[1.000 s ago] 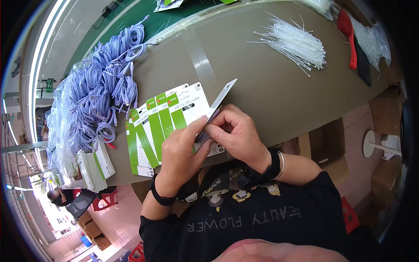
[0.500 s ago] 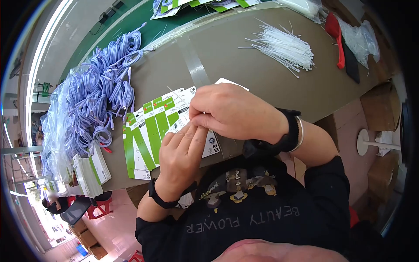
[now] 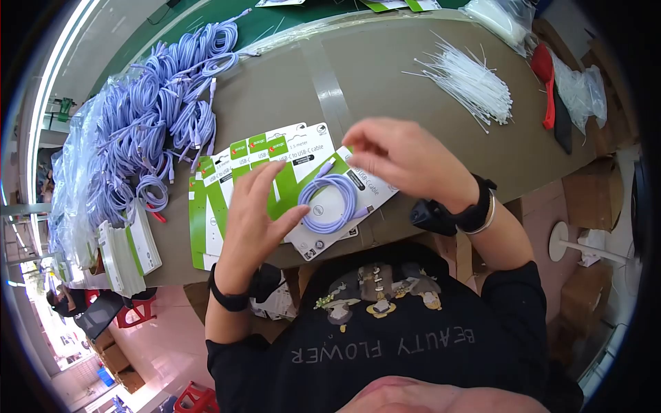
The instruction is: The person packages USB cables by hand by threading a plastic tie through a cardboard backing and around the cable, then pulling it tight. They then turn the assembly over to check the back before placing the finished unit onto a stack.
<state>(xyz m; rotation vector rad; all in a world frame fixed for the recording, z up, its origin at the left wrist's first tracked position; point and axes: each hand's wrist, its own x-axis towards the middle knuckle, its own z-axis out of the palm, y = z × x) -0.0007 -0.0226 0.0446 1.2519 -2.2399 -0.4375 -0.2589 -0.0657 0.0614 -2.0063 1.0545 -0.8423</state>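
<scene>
A coiled lilac USB-C cable point(image 3: 351, 199) lies on a white and green packaging card point(image 3: 375, 182) in front of me. To its left, my left hand point(image 3: 258, 217) is open, its thumb reaching the coil's left edge and its fingers spread over other cards. My right hand point(image 3: 392, 157) is at the card's upper right, with curled fingers and the thumb apart and nothing visible between them. It hides part of the card's top. Several overlapping packaging cards point(image 3: 237, 168) lie to the left, partly under my left hand.
A large heap of lilac cables point(image 3: 148, 113) fills the table's left side, beside a stack of cards point(image 3: 120, 258). White cable ties point(image 3: 475, 86) lie at the upper right. Near them are a red-handled tool point(image 3: 547, 89) and plastic bags point(image 3: 582, 96).
My hands, pinched together over the cards before, have parted: the left to the left, the right to the right. The coiled cable on its card now shows between them. The view has shifted slightly.
</scene>
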